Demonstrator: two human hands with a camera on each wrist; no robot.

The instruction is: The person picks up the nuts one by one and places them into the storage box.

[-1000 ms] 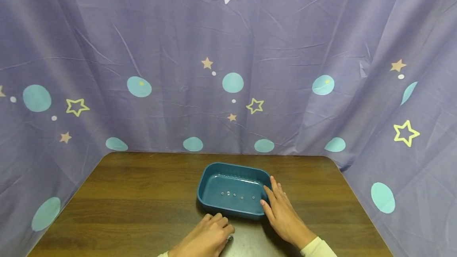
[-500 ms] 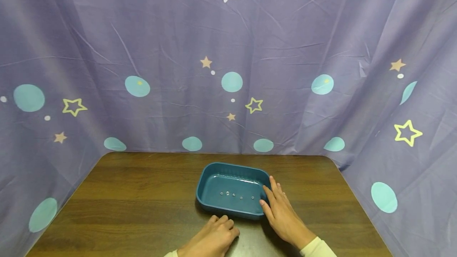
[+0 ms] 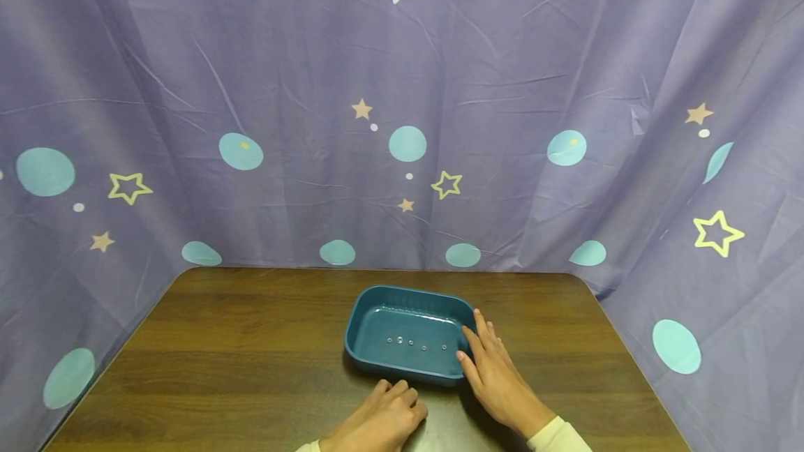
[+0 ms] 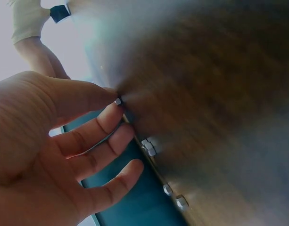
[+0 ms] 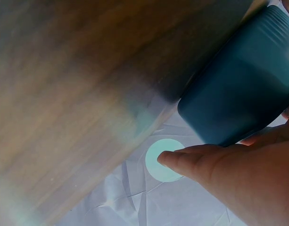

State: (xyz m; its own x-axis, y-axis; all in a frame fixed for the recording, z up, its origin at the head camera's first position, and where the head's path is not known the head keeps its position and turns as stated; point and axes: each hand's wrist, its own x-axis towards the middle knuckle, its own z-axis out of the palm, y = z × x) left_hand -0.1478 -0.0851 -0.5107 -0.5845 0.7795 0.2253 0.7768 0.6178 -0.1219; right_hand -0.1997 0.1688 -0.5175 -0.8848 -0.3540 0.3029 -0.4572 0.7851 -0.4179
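Observation:
A blue-green rectangular tray (image 3: 408,372) stands on the wooden table with several small metal nuts (image 3: 400,340) on its floor. In front of it, my left hand (image 3: 383,418) is low at the tabletop. The left wrist view shows its thumb and index finger pinching a small hex nut (image 4: 118,101), the other fingers spread. Several more nuts (image 4: 149,147) sit on the table near those fingers, hidden from the head view by the hand. My right hand (image 3: 502,386) rests on the tray's right end with straight fingers; the right wrist view has it against the tray wall (image 5: 243,80).
The brown wooden table (image 3: 239,354) extends to both sides of the tray. A purple curtain (image 3: 301,180) with stars and dots hangs behind the table and along its left and right sides.
My left hand has shifted slightly to the right along the table, covering a nut that showed beside it a second ago. The right hand and the tray stay in place.

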